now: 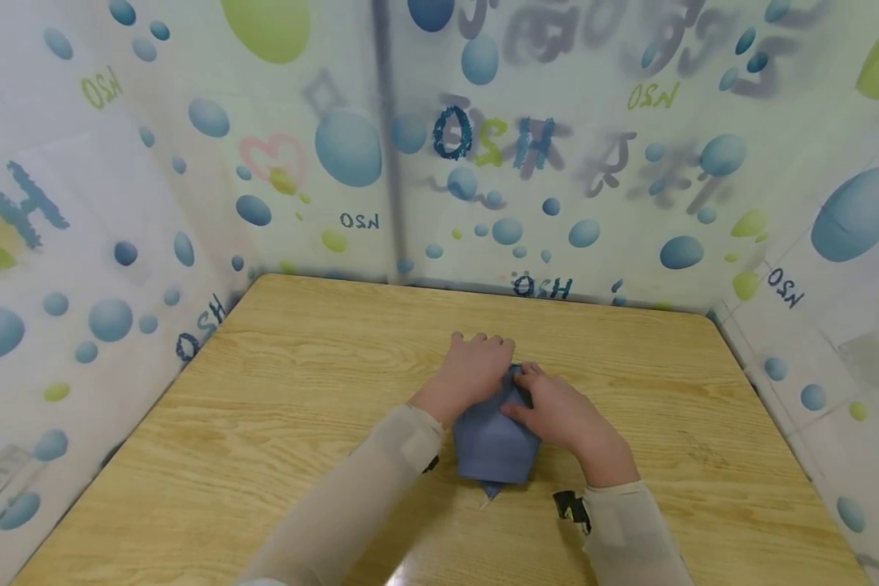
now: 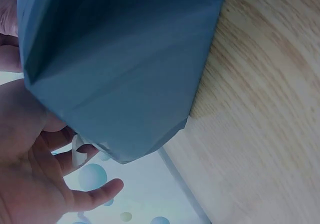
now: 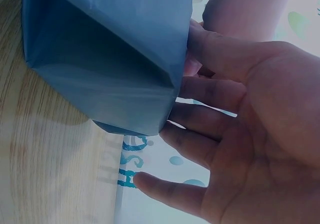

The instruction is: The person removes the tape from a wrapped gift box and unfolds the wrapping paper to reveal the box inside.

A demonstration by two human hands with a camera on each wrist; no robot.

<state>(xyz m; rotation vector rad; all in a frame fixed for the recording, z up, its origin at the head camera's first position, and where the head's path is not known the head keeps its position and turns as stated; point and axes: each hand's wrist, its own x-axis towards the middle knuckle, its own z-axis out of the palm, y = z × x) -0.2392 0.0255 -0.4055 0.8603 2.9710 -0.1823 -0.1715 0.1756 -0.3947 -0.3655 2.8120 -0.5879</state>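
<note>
Three sides of a printed curtain (image 1: pixel 439 216), dotted with blue and green ovals, surround the wooden table (image 1: pixel 293 391); only the head view takes in the whole setting. Two pale sleeves (image 1: pixel 352 496) reach over the tabletop from the near side. Between them, a blue packet (image 1: pixel 494 443) sits around the middle of the table; the head view shows a small pointed tip at its near edge, while the right wrist view reveals a shaded, sunken face. The left hand (image 1: pixel 472 370) grips its far left edge; the left wrist view adds fingers behind it and an outstretched little finger. The right hand (image 1: pixel 564 415) pinches the right edge between thumb and fingers, its little finger held apart in the right wrist view. A white scrap (image 2: pixel 78 151) beside the left fingers shows only from the left wrist.
</note>
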